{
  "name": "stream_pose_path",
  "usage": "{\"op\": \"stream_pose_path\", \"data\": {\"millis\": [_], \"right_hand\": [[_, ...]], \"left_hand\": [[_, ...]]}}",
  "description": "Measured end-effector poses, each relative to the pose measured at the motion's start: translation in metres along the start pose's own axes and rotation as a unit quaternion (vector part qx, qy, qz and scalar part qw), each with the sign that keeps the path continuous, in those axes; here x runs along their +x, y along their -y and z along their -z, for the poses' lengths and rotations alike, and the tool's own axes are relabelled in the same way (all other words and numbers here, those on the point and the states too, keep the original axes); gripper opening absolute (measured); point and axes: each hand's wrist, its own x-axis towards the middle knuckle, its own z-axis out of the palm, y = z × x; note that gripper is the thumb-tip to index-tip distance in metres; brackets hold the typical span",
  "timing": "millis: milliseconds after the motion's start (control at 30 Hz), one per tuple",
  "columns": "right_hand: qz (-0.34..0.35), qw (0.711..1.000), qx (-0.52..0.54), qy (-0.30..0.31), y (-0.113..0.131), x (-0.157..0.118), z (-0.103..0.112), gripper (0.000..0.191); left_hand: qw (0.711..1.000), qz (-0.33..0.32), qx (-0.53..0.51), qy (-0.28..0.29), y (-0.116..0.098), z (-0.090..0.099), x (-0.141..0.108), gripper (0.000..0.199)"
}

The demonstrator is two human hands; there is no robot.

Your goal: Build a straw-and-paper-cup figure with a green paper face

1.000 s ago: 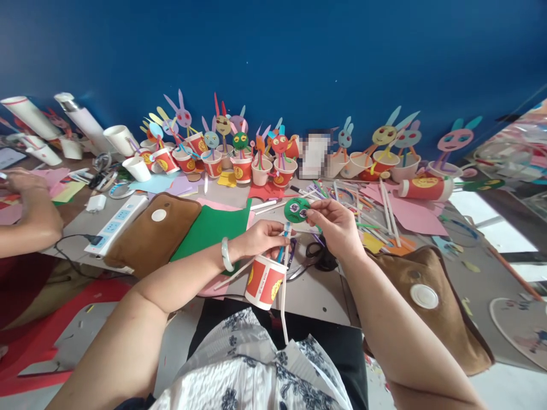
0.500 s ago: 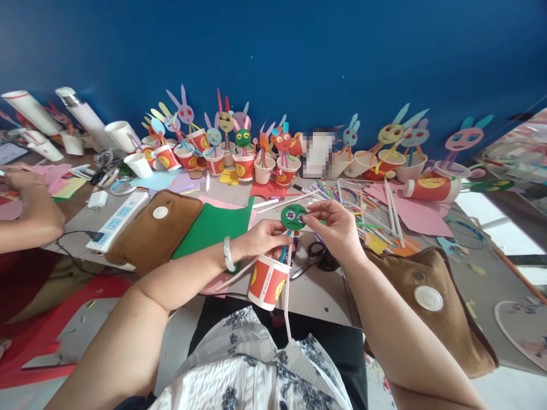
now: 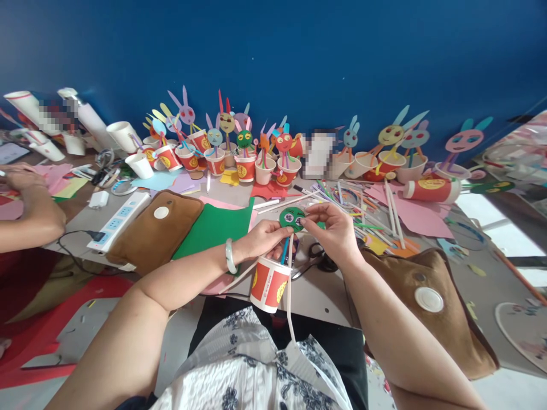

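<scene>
Green paper disc (image 3: 290, 214); lower edge partly behind left hand (image 3: 265, 239)

Matt green paper disc (image 3: 289, 217); smooth paper cup (image 3: 269, 285).

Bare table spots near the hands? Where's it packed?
Small patch of grey table between the near paper cup and right forearm; another right of the right-hand brown pouch, scraps aside. Crowded: straws beyond the right hand, cups along the wall.
</scene>
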Motion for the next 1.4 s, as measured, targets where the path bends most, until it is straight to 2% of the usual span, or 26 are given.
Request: {"op": "stream_pose_path", "data": {"millis": [300, 533, 633, 800, 1067, 1233, 1400], "right_hand": [[0.009, 1.0, 0.001, 0.01, -0.0046, -0.0017, -0.0013, 0.023], [-0.01, 0.999, 0.032, 0.042, -0.0089, -0.0019, -0.0012, 0.041], [-0.011, 0.998, 0.022, 0.058, -0.0089, -0.001, -0.0006, 0.037], [-0.009, 0.999, 0.007, 0.045, -0.0065, -0.0013, -0.0004, 0.03], [-0.002, 0.999, -0.005, 0.035, -0.0039, -0.0009, -0.0019, 0.028], [0.007, 0.999, -0.004, 0.053, -0.0028, -0.001, -0.0014, 0.028], [0.024, 0.997, -0.005, 0.069, -0.0052, -0.0029, -0.0028, 0.03]], "left_hand": [[0.999, -0.028, 0.007, -0.031, 0.0083, 0.0017, 0.0039, 0.037], [0.999, -0.034, 0.001, -0.039, 0.0044, 0.0001, 0.0019, 0.037], [0.999, -0.023, -0.008, -0.041, 0.0044, 0.0004, 0.0031, 0.037], [0.999, -0.006, -0.033, -0.018, 0.0059, 0.0006, 0.0044, 0.035], [0.998, 0.015, -0.056, 0.004, 0.0031, 0.0006, 0.0019, 0.017], [0.998, 0.018, -0.059, 0.003, 0.0056, 0.0006, 0.0036, 0.032], [0.998, 0.016, -0.061, -0.022, 0.0088, 0.0004, 0.0065, 0.042]]}}
